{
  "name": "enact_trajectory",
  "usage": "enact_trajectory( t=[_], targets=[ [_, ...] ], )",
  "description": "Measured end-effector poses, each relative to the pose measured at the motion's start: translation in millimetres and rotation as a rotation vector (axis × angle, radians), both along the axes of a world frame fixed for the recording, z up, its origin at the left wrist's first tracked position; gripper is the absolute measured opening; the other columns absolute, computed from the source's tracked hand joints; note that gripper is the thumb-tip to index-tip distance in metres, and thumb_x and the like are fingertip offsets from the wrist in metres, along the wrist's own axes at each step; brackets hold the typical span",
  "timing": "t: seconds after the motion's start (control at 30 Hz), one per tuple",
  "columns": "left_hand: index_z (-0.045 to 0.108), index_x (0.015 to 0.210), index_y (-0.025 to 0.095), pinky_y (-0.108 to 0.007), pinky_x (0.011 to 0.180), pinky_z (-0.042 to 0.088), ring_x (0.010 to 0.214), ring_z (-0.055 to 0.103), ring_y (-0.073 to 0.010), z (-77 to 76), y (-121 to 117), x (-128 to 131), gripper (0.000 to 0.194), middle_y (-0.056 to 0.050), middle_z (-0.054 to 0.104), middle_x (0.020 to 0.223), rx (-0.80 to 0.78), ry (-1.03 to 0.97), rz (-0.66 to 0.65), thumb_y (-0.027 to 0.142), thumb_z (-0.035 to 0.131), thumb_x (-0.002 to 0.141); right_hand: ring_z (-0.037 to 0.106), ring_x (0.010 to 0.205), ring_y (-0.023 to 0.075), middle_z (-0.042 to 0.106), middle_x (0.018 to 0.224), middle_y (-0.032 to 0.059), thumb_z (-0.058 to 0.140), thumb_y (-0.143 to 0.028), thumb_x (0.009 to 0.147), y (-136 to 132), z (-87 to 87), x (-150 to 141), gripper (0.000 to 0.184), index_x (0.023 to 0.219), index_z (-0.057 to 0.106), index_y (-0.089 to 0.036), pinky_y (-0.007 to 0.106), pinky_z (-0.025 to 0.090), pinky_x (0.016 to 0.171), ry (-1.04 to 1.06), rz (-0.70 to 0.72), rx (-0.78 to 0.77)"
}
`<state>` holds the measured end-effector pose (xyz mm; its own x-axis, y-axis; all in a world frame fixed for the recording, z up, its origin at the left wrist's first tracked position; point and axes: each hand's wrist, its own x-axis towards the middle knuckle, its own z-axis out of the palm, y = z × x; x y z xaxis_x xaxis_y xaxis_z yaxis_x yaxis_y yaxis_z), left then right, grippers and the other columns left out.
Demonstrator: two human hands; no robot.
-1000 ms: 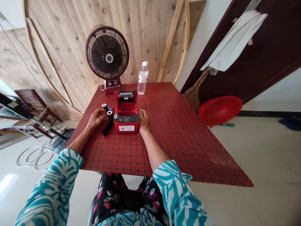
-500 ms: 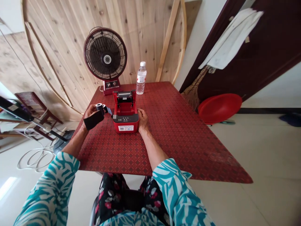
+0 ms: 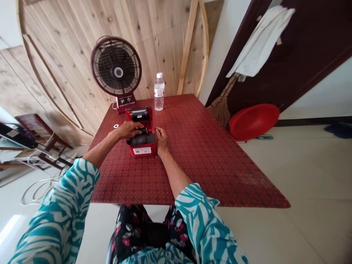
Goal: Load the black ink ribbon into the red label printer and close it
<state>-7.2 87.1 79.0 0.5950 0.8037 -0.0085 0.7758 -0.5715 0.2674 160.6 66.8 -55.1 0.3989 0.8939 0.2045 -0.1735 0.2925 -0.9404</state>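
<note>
A small red label printer (image 3: 142,149) with its lid (image 3: 139,114) raised stands on the red patterned table (image 3: 192,154). My left hand (image 3: 129,129) reaches over the printer's open bay, fingers closed on a black ribbon roll (image 3: 139,138) that lies across the printer's top. My right hand (image 3: 161,140) rests against the printer's right side, fingers curled against it. A second small black roll (image 3: 116,126) lies on the table left of the printer.
A red table fan (image 3: 116,71) and a clear water bottle (image 3: 158,91) stand at the table's far edge. A red basin (image 3: 254,120) and a broom (image 3: 220,106) lie on the floor to the right. Cables (image 3: 35,187) and a wooden chair (image 3: 35,126) are at left.
My left hand lifted the black ribbon roll from the table left of the printer and carried it right, over the printer's open bay. My right hand stayed at the printer's side.
</note>
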Motion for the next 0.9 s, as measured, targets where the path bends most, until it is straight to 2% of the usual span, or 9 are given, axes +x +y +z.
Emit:
enact_trajectory(
  t=[0.17,0.3,0.37,0.47,0.53,0.6,0.73,0.9],
  targets=[
    [0.077,0.096,0.028,-0.031,0.094,0.048,0.102,0.07,-0.0228,-2.1,14,11,0.022,-0.001,0.078,0.098,-0.02,0.1,-0.014,0.024,0.067,0.077,0.064,0.1,0.0192,0.074,0.099,0.0006,0.053,-0.043,0.079,0,0.1,0,0.028,0.092,0.07,-0.025,0.036,0.046,0.097,0.008,0.01,-0.007],
    [0.078,0.081,0.023,-0.032,0.086,0.05,0.097,0.071,-0.0274,-0.5,19,13,0.017,-0.006,0.079,0.09,-0.013,0.181,0.021,0.016,0.068,0.07,0.065,0.098,0.0191,0.074,0.1,0.0006,0.054,-0.044,0.079,-1,1.2,-1,0.029,0.094,0.071,-0.025,0.036,0.047,0.096,0.025,0.03,-0.019],
    [0.078,0.086,0.023,-0.032,0.085,0.051,0.096,0.071,-0.0262,0.0,13,7,0.018,-0.005,0.079,0.093,-0.028,0.052,0.049,0.02,0.068,0.072,0.065,0.098,0.0191,0.075,0.099,0.0007,0.054,-0.044,0.079,-2,2.2,-1,0.029,0.093,0.071,-0.025,0.036,0.047,0.095,0.036,0.033,-0.018],
    [0.077,0.1,0.024,-0.031,0.083,0.053,0.092,0.071,-0.0225,-5.6,-10,-6,0.028,-0.004,0.078,0.1,-0.082,-0.339,0.102,0.04,0.062,0.083,0.065,0.097,0.0193,0.075,0.097,0.0008,0.054,-0.044,0.078,-3,3.7,0,0.028,0.091,0.071,-0.025,0.035,0.047,0.094,0.028,0.026,-0.014],
    [0.076,0.097,0.02,-0.034,0.084,0.055,0.092,0.07,-0.0233,-14.6,-28,-14,0.037,-0.008,0.077,0.101,-0.104,-0.559,0.14,0.051,0.061,0.084,0.065,0.098,0.0194,0.075,0.097,0.001,0.054,-0.044,0.078,-3,4.1,1,0.028,0.091,0.071,-0.025,0.035,0.047,0.094,0.016,0.024,-0.013],
    [0.075,0.088,0.018,-0.038,0.092,0.053,0.1,0.068,-0.025,-26.2,-42,-17,0.039,-0.01,0.075,0.105,-0.08,-0.706,0.139,0.055,0.064,0.082,0.065,0.098,0.0195,0.075,0.098,0.0014,0.054,-0.045,0.078,-4,4.3,2,0.031,0.093,0.071,-0.025,0.035,0.048,0.093,0.015,0.03,-0.017],
    [0.07,0.078,0.018,-0.044,0.107,0.044,0.115,0.063,-0.0266,-45.3,-55,-14,0.03,-0.012,0.072,0.111,0.026,-0.825,0.14,0.048,0.066,0.081,0.066,0.095,0.02,0.075,0.097,0.0024,0.054,-0.05,0.077,-5,4.7,2,0.036,0.094,0.07,-0.023,0.035,0.049,0.089,0.026,0.047,-0.049],
    [0.067,0.077,0.021,-0.047,0.107,0.043,0.116,0.062,-0.0262,-51.6,-55,-11,0.023,-0.009,0.075,0.1,0.069,-0.835,0.115,0.039,0.057,0.086,0.066,0.097,0.0202,0.075,0.104,0.0052,0.054,-0.056,0.078,-4,2.0,4,0.042,0.1,0.067,-0.022,0.036,0.051,0.089,0.081,0.036,-0.088]
  ],
)
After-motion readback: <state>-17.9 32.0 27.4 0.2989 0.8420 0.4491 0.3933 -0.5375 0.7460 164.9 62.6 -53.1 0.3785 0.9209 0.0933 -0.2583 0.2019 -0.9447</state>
